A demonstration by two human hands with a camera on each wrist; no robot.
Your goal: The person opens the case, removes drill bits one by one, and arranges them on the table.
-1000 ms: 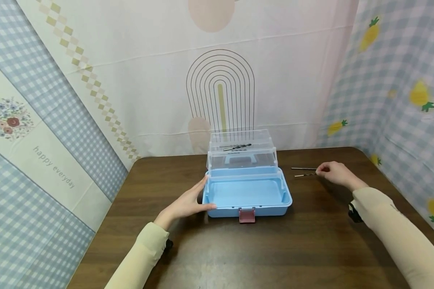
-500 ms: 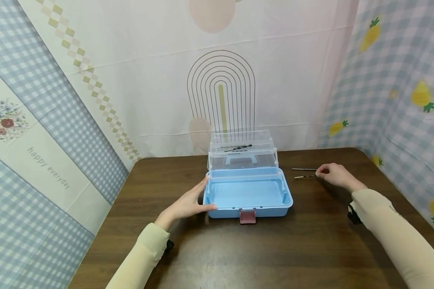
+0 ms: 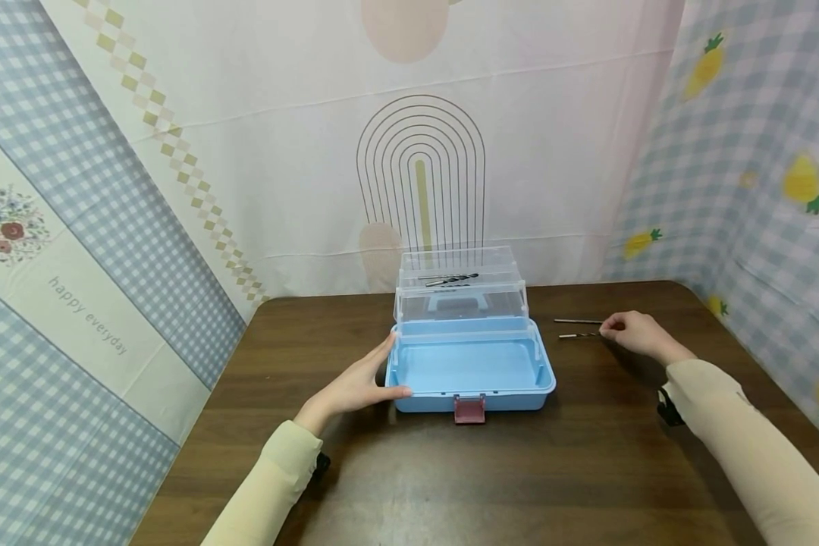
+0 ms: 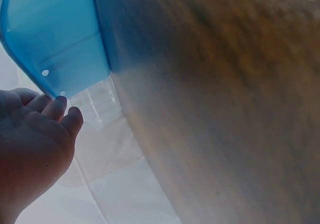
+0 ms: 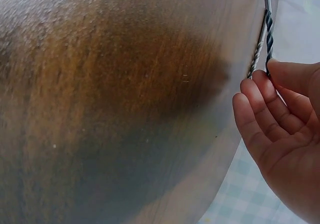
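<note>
My right hand (image 3: 632, 334) pinches the fluted end of a drill bit (image 3: 576, 336) between thumb and fingers at the right of the table. In the right wrist view this drill bit (image 5: 270, 31) shows a dark spiral and a plain shank. Behind it lies a second, thinner drill bit (image 3: 575, 321). My left hand (image 3: 355, 385) rests against the left side of a light blue toolbox (image 3: 505, 400), fingers extended, thumb on the front rim. The toolbox stands open, with clear trays (image 3: 460, 303) raised at its back. Several drill bits (image 3: 453, 280) lie in the upper tray.
A pink latch (image 3: 469, 410) hangs at the toolbox's front. The brown wooden table (image 3: 409, 485) reaches back to a white patterned cloth (image 3: 300, 174). Checked cloths hang on the left and right sides.
Both hands keep nearly the same place, the right one still pinching the drill bit on the table. The head view has shifted very slightly.
</note>
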